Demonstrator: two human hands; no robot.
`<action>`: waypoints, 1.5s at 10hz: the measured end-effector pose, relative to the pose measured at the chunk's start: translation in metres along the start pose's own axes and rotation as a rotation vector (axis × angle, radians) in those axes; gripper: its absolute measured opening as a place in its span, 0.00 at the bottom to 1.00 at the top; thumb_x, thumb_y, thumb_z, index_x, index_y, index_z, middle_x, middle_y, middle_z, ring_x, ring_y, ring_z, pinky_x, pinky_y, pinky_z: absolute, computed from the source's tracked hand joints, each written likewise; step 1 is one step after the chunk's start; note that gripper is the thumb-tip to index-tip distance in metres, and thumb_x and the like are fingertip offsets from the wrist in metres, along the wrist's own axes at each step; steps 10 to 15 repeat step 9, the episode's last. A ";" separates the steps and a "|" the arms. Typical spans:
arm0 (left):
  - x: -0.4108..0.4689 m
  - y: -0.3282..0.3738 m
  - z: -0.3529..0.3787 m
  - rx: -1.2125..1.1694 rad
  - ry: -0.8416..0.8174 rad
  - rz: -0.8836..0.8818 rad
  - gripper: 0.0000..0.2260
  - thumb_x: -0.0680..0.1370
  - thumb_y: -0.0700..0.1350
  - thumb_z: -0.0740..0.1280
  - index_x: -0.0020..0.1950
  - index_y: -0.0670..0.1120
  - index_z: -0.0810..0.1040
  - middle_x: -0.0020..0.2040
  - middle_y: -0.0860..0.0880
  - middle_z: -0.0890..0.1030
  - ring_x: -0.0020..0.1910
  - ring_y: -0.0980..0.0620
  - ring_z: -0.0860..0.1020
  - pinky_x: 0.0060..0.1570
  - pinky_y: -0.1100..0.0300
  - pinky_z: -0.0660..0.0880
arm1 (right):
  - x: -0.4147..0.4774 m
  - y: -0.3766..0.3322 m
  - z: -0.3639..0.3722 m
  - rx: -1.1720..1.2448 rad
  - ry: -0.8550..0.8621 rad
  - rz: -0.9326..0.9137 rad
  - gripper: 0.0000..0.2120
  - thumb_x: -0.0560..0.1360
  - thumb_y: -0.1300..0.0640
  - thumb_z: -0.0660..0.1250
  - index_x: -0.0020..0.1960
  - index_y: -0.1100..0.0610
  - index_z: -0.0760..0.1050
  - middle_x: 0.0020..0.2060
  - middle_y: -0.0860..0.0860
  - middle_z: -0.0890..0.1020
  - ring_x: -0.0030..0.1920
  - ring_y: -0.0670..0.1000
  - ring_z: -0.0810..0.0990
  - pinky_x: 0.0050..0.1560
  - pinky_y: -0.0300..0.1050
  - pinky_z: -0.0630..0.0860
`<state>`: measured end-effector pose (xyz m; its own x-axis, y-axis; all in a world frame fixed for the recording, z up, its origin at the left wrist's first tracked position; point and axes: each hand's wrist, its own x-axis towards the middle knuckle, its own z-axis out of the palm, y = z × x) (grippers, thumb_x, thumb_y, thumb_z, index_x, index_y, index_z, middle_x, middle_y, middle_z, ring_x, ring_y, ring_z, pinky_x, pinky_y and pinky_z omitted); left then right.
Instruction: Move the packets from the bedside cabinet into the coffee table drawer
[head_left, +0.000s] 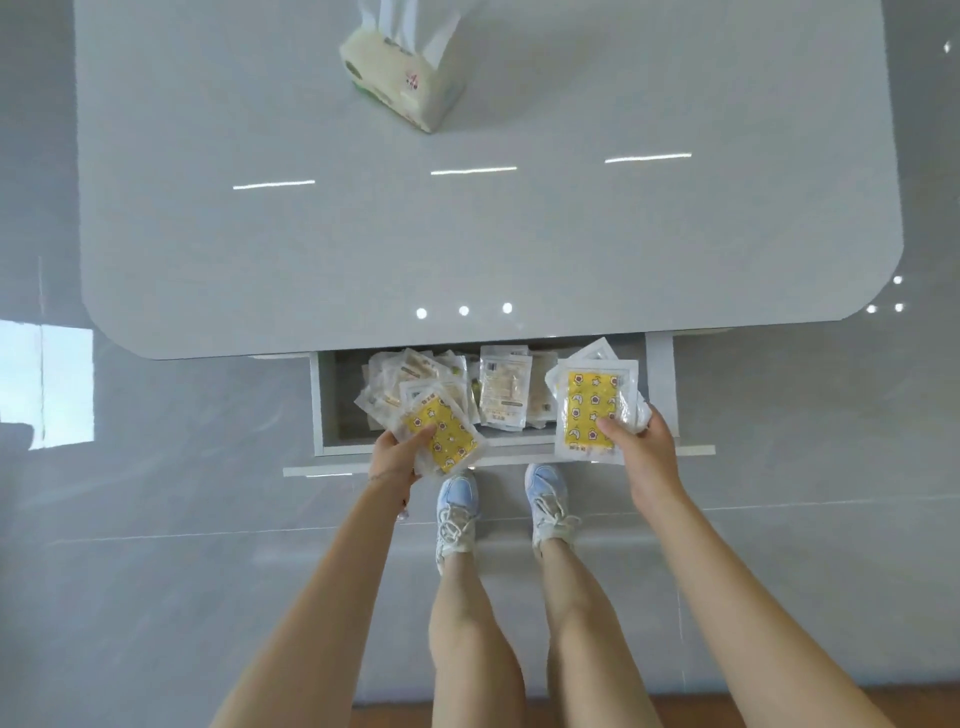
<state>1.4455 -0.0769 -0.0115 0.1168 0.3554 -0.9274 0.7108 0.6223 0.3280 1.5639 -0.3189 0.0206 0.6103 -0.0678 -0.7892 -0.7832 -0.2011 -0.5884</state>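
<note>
Desk (467, 234) from above, its drawer (318, 405) standing open toward me; loose packets (505, 387) lie heaped inside, so I judge the task well along; right bundle (592, 410) pinched in my right grip (641, 441) over the drawer's right end; left bundle (441, 428) pinched in my left grip (397, 454) at its front edge (bedside cabinet out of view, remainder unknown); both bundles not yet released.
</note>
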 end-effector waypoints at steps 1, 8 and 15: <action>0.051 -0.004 0.011 0.073 0.044 0.053 0.14 0.71 0.46 0.75 0.53 0.46 0.75 0.52 0.47 0.80 0.54 0.44 0.79 0.62 0.45 0.72 | 0.050 0.022 0.020 -0.089 -0.011 0.012 0.18 0.73 0.65 0.71 0.61 0.58 0.73 0.53 0.54 0.81 0.51 0.52 0.81 0.46 0.41 0.76; 0.133 -0.004 0.050 0.525 0.340 0.348 0.29 0.72 0.47 0.73 0.69 0.48 0.64 0.67 0.45 0.69 0.60 0.46 0.72 0.49 0.58 0.71 | 0.142 0.083 0.103 -0.554 0.071 0.019 0.18 0.71 0.57 0.73 0.58 0.60 0.74 0.51 0.54 0.81 0.44 0.51 0.77 0.34 0.40 0.70; 0.119 -0.003 0.042 0.602 0.363 0.408 0.29 0.73 0.49 0.71 0.71 0.50 0.63 0.67 0.44 0.68 0.64 0.44 0.70 0.58 0.49 0.70 | 0.129 0.080 0.103 -0.641 0.133 -0.087 0.28 0.70 0.52 0.74 0.65 0.58 0.69 0.60 0.54 0.77 0.58 0.56 0.76 0.54 0.51 0.75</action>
